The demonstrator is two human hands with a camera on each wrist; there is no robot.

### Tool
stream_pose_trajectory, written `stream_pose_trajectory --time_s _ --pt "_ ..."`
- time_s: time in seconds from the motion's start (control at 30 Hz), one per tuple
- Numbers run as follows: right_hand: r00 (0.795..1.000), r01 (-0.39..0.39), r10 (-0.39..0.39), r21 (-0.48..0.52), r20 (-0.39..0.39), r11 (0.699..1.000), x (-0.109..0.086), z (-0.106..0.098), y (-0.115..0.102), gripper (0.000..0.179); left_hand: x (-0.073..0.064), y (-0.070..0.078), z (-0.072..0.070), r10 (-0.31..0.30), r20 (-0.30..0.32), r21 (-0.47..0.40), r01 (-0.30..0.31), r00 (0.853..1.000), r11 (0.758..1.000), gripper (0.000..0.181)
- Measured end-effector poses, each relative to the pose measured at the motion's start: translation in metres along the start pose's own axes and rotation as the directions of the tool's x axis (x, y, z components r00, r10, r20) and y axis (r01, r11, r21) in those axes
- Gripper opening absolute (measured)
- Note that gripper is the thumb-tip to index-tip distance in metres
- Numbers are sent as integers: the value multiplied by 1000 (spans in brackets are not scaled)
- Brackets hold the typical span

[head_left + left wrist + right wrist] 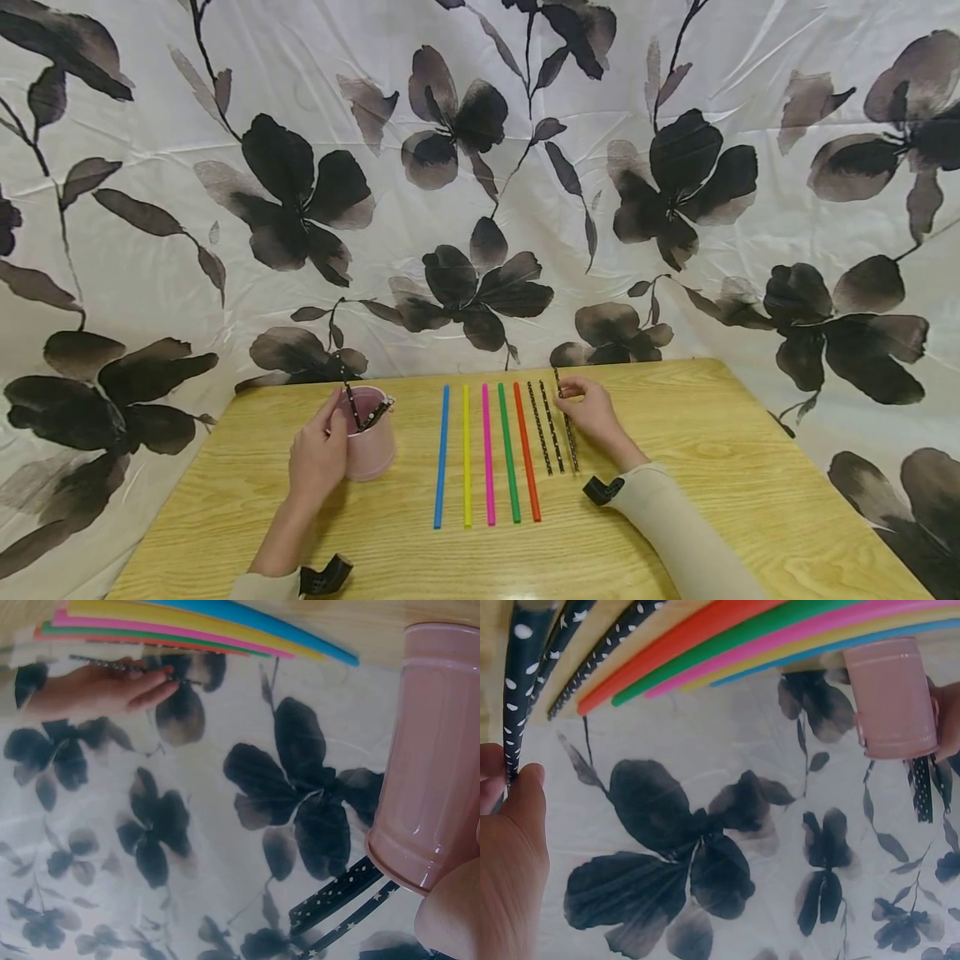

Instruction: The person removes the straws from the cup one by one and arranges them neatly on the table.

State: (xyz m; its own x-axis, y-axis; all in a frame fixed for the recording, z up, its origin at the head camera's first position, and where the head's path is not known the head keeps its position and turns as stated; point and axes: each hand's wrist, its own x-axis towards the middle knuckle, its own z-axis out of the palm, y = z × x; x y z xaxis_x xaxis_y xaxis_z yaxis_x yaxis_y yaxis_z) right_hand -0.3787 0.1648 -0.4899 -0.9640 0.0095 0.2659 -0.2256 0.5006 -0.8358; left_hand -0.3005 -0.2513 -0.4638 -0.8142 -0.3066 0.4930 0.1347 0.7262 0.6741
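A small pink pail (370, 454) stands at the left of the table, with several black patterned straws (352, 407) leaning in it. My left hand (318, 458) holds the pail at its left side, a fingertip near the rim in the left wrist view. At the right, my right hand (595, 414) pinches a black straw with white spots (515, 690) between thumb and fingers; its lower end is at or just above the table. Two more black patterned straws (552, 429) lie just left of that hand.
Plain straws lie in a row mid-table: blue (442, 458), yellow (467, 458), pink (488, 458), green (509, 458) and red (527, 458). Behind the wooden table (600, 550) hangs a white cloth with dark flowers (465, 283).
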Motion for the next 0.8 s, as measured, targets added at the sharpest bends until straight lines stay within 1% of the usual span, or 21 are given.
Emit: stream_pose_trajectory --time_s 0.2,0.43,0.8 --pt "1000 20 -20 -58 -5 998 -2 2 5 34 0 1 0 2 0 -7 -2 1000 1000 38" --pt "999 40 -42 -103 -21 994 -5 5 7 32 -1 1 -1 -3 4 0 3 1000 1000 39" --pt "996 55 -65 -162 -63 985 -3 12 10 28 -2 0 -1 -8 1 -3 8 1000 1000 38"
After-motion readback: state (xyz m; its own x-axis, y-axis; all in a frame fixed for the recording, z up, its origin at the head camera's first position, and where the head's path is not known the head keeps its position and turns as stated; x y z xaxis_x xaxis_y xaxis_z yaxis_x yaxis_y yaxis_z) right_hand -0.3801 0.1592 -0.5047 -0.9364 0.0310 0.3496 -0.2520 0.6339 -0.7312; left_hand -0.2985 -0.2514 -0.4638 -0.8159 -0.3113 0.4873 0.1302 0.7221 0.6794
